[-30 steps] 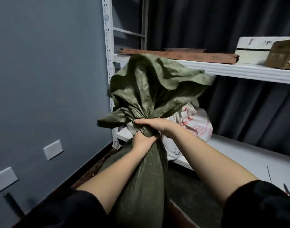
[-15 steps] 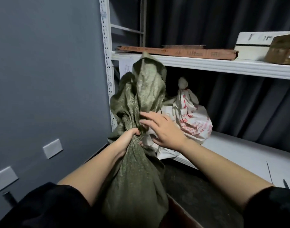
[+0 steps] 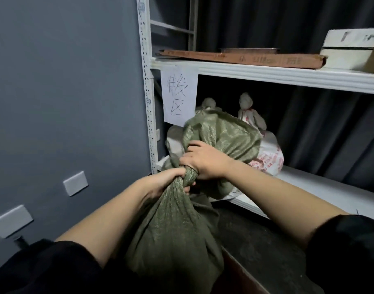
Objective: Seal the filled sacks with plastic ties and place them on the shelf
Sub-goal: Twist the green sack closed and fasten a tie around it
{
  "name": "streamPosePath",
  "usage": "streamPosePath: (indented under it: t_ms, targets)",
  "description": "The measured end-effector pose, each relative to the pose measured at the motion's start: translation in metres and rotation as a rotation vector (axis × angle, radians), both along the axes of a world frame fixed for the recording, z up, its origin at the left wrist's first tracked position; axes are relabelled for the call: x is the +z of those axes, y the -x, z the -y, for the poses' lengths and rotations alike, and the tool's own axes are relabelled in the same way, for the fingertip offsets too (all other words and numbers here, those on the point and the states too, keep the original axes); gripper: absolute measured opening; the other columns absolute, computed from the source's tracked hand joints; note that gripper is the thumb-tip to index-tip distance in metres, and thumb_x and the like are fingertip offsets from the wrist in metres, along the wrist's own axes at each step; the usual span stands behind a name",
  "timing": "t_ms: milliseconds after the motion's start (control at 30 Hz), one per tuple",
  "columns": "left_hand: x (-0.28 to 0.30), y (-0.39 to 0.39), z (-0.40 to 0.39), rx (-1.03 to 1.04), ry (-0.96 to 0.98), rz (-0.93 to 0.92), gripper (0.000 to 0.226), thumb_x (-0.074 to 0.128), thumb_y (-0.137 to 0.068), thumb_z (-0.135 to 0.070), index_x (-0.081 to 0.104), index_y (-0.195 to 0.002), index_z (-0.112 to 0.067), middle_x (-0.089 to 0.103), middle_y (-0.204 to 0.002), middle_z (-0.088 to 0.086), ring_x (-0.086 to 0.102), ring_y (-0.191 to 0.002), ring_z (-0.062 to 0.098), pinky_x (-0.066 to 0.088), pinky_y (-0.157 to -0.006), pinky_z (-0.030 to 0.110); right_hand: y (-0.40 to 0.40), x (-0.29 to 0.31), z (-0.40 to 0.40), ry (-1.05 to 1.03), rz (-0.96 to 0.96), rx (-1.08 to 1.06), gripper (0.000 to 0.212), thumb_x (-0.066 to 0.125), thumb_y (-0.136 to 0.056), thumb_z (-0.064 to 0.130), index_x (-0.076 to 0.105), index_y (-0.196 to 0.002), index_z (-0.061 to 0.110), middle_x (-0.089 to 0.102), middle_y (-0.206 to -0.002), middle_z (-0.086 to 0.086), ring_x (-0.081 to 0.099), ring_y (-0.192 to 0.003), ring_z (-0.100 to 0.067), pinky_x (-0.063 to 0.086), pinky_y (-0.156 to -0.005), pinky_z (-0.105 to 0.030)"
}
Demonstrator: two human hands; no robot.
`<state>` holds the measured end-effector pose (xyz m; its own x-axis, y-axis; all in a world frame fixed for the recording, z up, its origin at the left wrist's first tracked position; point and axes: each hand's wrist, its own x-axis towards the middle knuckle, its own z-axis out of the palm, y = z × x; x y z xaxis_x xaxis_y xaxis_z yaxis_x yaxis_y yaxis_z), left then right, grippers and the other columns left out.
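Observation:
A filled olive-green woven sack (image 3: pixel 171 236) stands in front of me, its neck twisted tight. My left hand (image 3: pixel 169 181) grips the neck just below the twist. My right hand (image 3: pixel 205 160) grips the neck right above it, and the loose green top (image 3: pixel 224 134) is folded down over towards the shelf. Behind it, two tied white sacks with red print (image 3: pixel 268 153) sit on the lower white shelf (image 3: pixel 330 192). No plastic tie shows in view.
The white metal rack's upright (image 3: pixel 147 81) stands against the grey wall on the left. A handwritten paper sign (image 3: pixel 178 95) hangs from the upper shelf (image 3: pixel 287 75), which carries a flat brown carton (image 3: pixel 245 58) and a white box (image 3: pixel 351 47). Dark curtains hang behind.
My right hand let go of the neck, then took hold of it again above my left hand. The loose sack top, standing high before, has been bent down towards the shelf.

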<state>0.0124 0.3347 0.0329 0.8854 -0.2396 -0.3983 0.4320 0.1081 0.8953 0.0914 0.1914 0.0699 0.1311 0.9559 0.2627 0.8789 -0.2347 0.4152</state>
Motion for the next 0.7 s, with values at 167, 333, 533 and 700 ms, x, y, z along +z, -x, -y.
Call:
streamPosePath:
  t_ms: [167,333,533,700]
  targets:
    - [-0.006,0.006,-0.005,-0.065,-0.306,0.189,0.071,0.076,-0.059,-0.042,0.054,-0.119,-0.012,0.065,-0.103,0.005,0.063,-0.092,0.020,0.047,-0.084,0.028,0.012,0.015,-0.003,0.234,-0.478,-0.526,0.027,0.061,-0.082,0.039,0.061,-0.098,0.016,0.066,-0.093,-0.006,0.061,-0.085,-0.025,0.041,-0.066,-0.026]
    - [-0.010,0.006,0.010,0.043,-0.914,0.532,0.065,0.077,-0.073,-0.031,0.035,-0.121,-0.022,0.055,-0.099,-0.002,0.057,-0.092,0.019,0.040,-0.072,0.025,0.005,0.012,-0.002,0.323,-1.157,-0.727,0.044,0.071,-0.054,0.019,0.060,-0.096,0.010,0.064,-0.088,-0.009,0.060,-0.077,-0.022,0.047,-0.067,-0.025]
    - [-0.022,0.005,0.016,0.072,-1.621,0.941,0.062,0.063,-0.084,-0.035,0.023,-0.129,-0.019,0.067,-0.112,0.009,0.066,-0.098,0.030,0.041,-0.080,0.036,0.004,0.011,0.013,0.345,-1.684,-0.817,0.034,0.047,-0.084,0.012,0.071,-0.060,0.012,0.066,-0.062,-0.005,0.060,-0.056,-0.015,0.048,-0.063,-0.023]
    - [-0.025,0.004,0.020,0.028,-1.754,1.054,0.051,0.063,-0.081,-0.038,0.034,-0.118,-0.017,0.067,-0.106,0.005,0.066,-0.094,0.025,0.035,-0.078,0.034,0.015,0.011,0.017,0.270,-1.748,-0.846,0.027,0.047,-0.085,0.013,0.071,-0.073,0.011,0.068,-0.067,-0.003,0.062,-0.061,-0.012,0.050,-0.063,-0.019]
